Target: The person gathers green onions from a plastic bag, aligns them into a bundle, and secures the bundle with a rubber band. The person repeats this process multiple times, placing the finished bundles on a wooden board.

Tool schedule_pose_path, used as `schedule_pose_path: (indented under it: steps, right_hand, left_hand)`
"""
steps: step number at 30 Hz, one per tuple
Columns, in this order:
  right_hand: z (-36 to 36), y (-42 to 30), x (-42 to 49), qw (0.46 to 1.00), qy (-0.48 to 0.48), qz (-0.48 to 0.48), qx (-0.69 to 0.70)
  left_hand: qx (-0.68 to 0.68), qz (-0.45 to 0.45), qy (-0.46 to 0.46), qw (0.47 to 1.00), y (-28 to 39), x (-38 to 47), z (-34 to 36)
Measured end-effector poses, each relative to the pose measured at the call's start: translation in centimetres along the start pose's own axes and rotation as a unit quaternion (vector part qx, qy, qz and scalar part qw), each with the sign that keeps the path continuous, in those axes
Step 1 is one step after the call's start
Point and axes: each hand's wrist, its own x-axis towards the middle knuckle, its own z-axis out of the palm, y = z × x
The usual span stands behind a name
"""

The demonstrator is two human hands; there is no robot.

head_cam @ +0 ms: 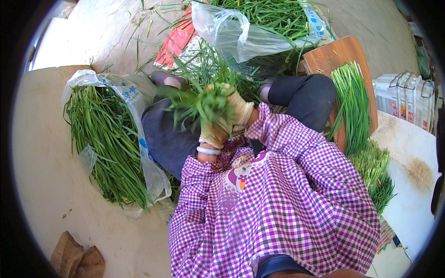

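My right hand (240, 106), in a pale work glove, grips a loose bunch of garlic chives (200, 100) in front of my body. The leaves droop to the left and are blurred. Just below is my left hand (212, 133), also gloved, with a white bangle (208, 150) at its wrist. It closes on the lower part of the same bunch, its fingers mostly hidden by leaves. More loose chives (222, 71) lie between my feet, beyond the hands.
At left, a plastic bag (130, 93) holds long chives (104, 142). Another open bag (226, 31) of chives stands ahead. A neat bundle (353, 104) rests on a wooden board (342, 52) at right, near tied bundles (372, 166) and a white carton-like pack (405, 99).
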Motion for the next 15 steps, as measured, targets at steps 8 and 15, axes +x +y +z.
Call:
schedule_pose_path:
  steps: [8, 15]
  right_hand:
    - [7.1, 1.7, -8.2, 0.547, -0.321, -0.121, -0.764]
    - [8.1, -4.2, -10.1, 0.858, 0.121, 0.191, -0.462]
  left_hand:
    - [0.017, -0.037, 0.048, 0.998, -2.2, -1.7, 8.4]
    - [0.4, 0.175, 0.238, 0.868, -4.7, -4.4, 15.7]
